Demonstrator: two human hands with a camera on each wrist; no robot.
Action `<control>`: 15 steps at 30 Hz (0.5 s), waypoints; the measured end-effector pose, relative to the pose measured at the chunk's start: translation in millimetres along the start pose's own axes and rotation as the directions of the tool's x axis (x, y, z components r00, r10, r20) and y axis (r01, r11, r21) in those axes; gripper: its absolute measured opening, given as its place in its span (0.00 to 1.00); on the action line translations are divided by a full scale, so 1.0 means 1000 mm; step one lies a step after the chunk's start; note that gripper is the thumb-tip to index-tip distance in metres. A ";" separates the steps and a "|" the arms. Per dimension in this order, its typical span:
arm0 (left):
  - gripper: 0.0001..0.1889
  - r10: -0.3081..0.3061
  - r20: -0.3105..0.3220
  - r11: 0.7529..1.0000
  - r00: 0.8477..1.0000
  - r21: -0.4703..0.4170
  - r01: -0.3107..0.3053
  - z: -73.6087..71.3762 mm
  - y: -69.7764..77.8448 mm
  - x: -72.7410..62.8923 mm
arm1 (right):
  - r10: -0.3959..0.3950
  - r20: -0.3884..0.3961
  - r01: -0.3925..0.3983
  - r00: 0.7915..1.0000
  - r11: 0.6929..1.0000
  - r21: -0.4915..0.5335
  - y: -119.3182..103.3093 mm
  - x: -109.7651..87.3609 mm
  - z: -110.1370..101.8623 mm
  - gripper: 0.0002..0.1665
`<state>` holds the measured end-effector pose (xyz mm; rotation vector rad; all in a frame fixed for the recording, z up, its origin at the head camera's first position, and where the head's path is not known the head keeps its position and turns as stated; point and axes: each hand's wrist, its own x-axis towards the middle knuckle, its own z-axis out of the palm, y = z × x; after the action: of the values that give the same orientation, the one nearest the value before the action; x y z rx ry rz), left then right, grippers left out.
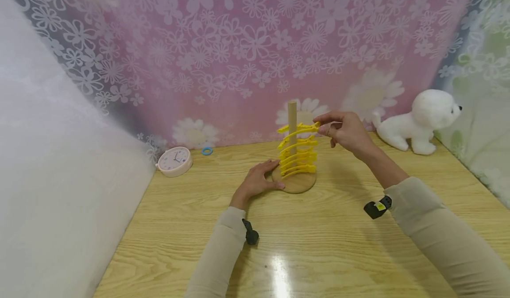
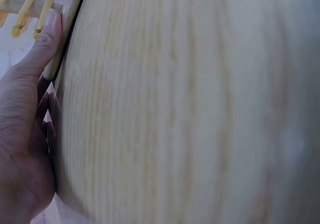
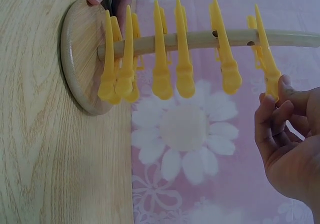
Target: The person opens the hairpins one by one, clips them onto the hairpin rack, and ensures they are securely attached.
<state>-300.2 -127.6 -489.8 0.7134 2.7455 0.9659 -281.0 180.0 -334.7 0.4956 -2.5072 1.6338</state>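
Note:
A wooden stand with a round base and an upright post stands on the table. Several yellow hair clips are clamped one above another along the post, each sticking out to both sides. My right hand pinches the handle end of the topmost hair clip between thumb and fingers; that clip's jaws sit at the post. Low at the stand's left, my left hand holds the base by its rim, with the thumb on top and the fingers partly hidden in the left wrist view.
A pink clock lies at the back left, with a blue ring beside it. At the back right sits a white toy dog. A pink flowered curtain hangs behind the wooden table.

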 end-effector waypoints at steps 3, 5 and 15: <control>0.48 -0.004 -0.002 1.000 1.000 0.000 0.004 -0.001 0.000 -0.001 | 0.002 0.005 -0.002 1.000 1.000 0.007 0.000 0.000 0.000 0.16; 0.48 -0.005 -0.001 1.000 1.000 -0.003 0.005 -0.001 0.000 -0.001 | 0.002 0.010 -0.002 1.000 1.000 0.008 0.001 0.000 -0.001 0.17; 0.48 0.005 -0.002 1.000 1.000 -0.007 -0.005 0.001 -0.003 0.002 | -0.009 0.041 0.008 0.999 1.000 0.021 0.008 -0.001 -0.002 0.20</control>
<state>-302.4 -127.9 -492.6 0.7183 2.7424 0.9774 -282.6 185.0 -341.1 0.5472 -2.5160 1.6647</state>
